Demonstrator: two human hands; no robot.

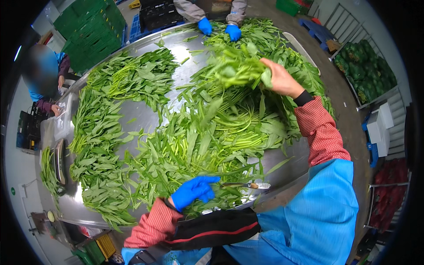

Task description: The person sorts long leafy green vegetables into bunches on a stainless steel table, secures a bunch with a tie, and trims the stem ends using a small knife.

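Observation:
My right hand, ungloved, grips a bunch of leafy green vegetables above the heap; the bunch is blurred. At the near edge of the metal table, my left hand in a blue glove hovers over loose leaves with its fingers apart and nothing in them. A knife lies just to the right of that hand, its blade partly over leaves. Beneath both hands spreads a large heap of leafy greens, stems and leaves mixed. Bunches laid in rows cover the left part of the table.
A person's blue-gloved hands touch greens at the far edge. At the left, another person stands beside clear plastic packaging and a scale-like metal device. Green crates are stacked behind; the table rim curves near me.

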